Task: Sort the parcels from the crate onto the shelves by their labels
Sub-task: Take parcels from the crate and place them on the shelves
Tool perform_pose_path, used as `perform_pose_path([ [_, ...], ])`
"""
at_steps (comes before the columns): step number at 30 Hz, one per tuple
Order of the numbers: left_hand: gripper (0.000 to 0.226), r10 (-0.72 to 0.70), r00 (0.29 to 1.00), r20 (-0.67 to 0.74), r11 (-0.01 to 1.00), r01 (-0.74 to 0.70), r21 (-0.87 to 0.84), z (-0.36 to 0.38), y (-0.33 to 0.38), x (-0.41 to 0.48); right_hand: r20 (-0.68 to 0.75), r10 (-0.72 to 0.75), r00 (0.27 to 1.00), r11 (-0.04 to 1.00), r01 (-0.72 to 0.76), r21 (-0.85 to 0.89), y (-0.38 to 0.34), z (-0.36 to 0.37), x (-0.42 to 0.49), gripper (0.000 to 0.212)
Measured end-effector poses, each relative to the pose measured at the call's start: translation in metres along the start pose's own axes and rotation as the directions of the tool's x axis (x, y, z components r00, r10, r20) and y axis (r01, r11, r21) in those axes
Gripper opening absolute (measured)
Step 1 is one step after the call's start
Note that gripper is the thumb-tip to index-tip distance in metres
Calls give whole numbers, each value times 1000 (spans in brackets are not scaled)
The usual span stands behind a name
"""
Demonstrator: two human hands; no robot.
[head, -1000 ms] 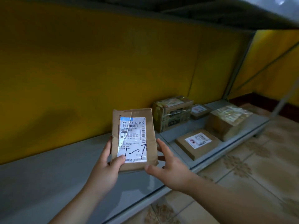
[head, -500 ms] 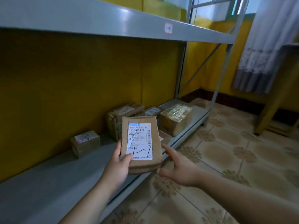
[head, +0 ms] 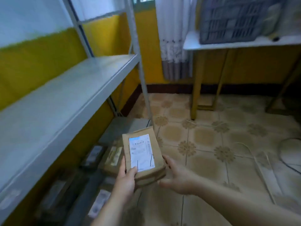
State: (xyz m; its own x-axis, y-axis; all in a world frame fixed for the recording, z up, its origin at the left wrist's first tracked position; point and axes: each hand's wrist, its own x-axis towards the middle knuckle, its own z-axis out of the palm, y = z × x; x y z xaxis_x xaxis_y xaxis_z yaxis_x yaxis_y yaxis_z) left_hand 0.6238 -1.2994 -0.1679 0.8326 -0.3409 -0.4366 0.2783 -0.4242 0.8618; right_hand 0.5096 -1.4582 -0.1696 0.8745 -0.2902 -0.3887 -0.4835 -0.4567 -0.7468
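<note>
Since the earlier frame our view has swung right and up: the middle shelf [head: 68, 88] now lies at left, and the crate [head: 236, 20] on the tabletop [head: 244, 44] has come into view. We hold the parcel [head: 143, 154] label-up in front of the bottom shelf [head: 128, 126], above the floor. The left hand [head: 126, 180] has a closed grip on its near left corner, thumb on the label. The right hand [head: 176, 175] cups the right edge with fingers spread wide. Other parcels [head: 112, 157] lie blurred on the bottom shelf.
</note>
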Motion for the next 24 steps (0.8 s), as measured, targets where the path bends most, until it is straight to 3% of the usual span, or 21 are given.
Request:
perform_pose_path([
  [5,55,-52,997,51,995,47,86,44,112,1,-114,112,987,983,-93,159,-29,-118,-27,105],
  [9,55,1,994,111,995,-12,100,62,177,7,-208,134,969,968,-83,236,-60,-184,-28,106],
  [18,52,132,984,119,991,-127,-48,50,309,63,-200,106,974,982,-71,178,-150,-276,42,99],
  [24,55,124,991,58,991,-122,-50,35,336,143,-133,104,986,993,-95,71,-184,-313,142,102],
])
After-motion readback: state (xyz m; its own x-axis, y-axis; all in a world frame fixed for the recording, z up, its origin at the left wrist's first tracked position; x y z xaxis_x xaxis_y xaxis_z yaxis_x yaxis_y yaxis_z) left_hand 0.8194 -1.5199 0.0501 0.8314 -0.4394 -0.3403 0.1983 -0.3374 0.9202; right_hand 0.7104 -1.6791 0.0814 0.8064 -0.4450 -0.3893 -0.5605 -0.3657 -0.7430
